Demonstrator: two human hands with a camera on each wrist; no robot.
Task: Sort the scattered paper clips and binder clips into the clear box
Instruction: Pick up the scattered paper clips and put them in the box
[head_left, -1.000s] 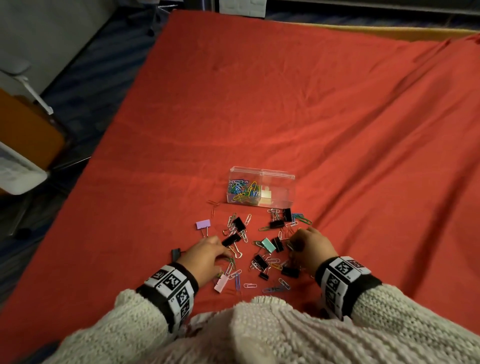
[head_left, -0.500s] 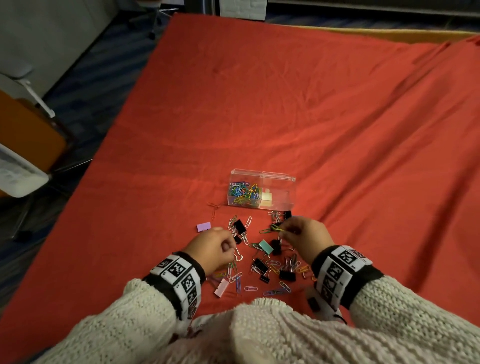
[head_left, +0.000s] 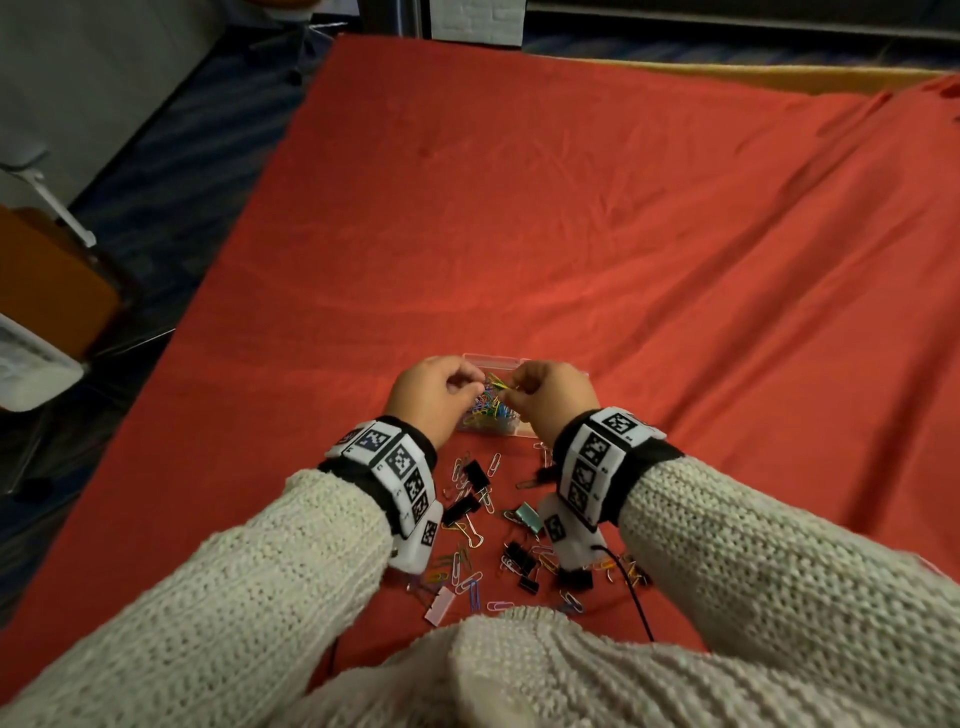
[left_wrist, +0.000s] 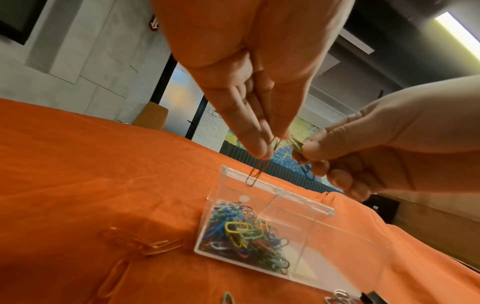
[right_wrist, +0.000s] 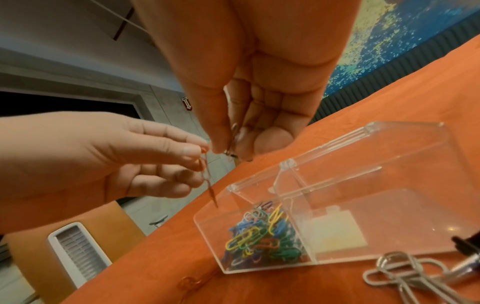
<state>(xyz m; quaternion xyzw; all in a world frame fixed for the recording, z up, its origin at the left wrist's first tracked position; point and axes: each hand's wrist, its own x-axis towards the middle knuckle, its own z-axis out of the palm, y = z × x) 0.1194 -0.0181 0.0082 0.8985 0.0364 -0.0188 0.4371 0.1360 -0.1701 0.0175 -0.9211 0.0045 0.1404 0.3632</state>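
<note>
The clear box (left_wrist: 275, 187) lies open on the red cloth, its left compartment heaped with coloured paper clips (left_wrist: 241, 232); the right compartment (right_wrist: 335, 230) holds a pale item. Both hands hover just above the box (head_left: 491, 358) and hide most of it in the head view. My left hand (left_wrist: 270, 144) pinches one dark paper clip (left_wrist: 255, 174) that dangles over the left compartment. My right hand (right_wrist: 233, 150) pinches a few paper clips (left_wrist: 298, 146) right beside it. Black binder clips (head_left: 475, 473), a teal one (head_left: 530, 516), a pink one (head_left: 440, 605) and loose paper clips lie between my wrists.
The red cloth (head_left: 571, 234) stretches wide beyond and to the right of the box. Its left edge drops to the floor, where an orange chair (head_left: 47, 291) and a white appliance (head_left: 31, 369) stand. A black cable (head_left: 631, 587) hangs from my right wrist.
Both hands rose from the scattered pile and moved forward to the box, each carrying paper clips pinched in its fingertips. The head view also tilted closer.
</note>
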